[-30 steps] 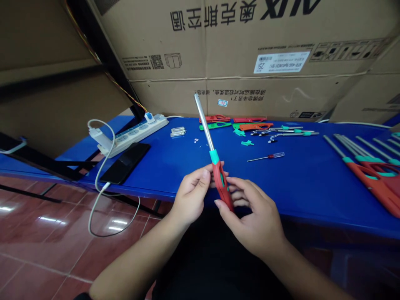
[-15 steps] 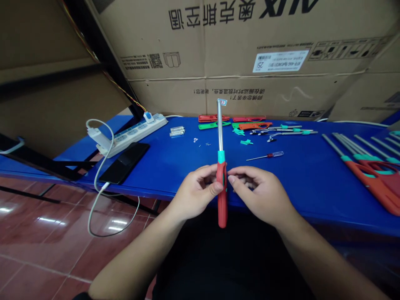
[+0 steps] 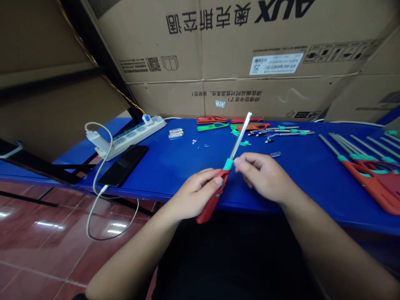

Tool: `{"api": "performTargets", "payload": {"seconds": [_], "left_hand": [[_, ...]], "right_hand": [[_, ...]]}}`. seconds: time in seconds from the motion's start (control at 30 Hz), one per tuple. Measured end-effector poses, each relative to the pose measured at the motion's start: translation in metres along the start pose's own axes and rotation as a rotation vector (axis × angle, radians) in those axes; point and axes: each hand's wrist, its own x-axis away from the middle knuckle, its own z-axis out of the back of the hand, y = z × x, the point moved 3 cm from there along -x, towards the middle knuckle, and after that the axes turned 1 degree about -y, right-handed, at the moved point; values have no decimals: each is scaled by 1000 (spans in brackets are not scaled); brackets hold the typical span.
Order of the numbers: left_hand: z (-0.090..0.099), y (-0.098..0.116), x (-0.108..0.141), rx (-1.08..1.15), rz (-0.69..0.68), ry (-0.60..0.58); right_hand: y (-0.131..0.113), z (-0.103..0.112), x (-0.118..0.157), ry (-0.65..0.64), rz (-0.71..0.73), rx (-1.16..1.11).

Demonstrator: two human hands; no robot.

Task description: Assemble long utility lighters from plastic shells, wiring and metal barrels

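Single head-worn cam — wide, facing forward and down from above the wearer's lap. Close range: left hand [image 3: 198, 195] and right hand [image 3: 265, 177] sit just below mid-frame. Blue table [image 3: 168, 162] spans behind, cardboard [image 3: 175, 89] closes the top — tiled floor [image 3: 40, 246] lower left.

In front of the long white plastic power strip [image 3: 134, 136] lies a flat black rectangular smartphone [image 3: 123, 166]; a thin white cable [image 3: 103, 190] loops below the strip; a brown printed cardboard box [image 3: 184, 62] stands behind it.
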Motion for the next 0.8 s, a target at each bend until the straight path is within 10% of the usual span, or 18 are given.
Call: {"api": "performTargets", "payload": {"seconds": [0.37, 0.67, 0.8], "left_hand": [[-25, 1, 4, 116, 214, -208], [3, 20, -3, -1, 369, -535], [13, 16, -29, -279, 201, -498]], "right_hand": [[12, -30, 4, -142, -182, -255], [24, 14, 26, -184, -395, -396], [19, 26, 32, -378, -367, -21]]}}
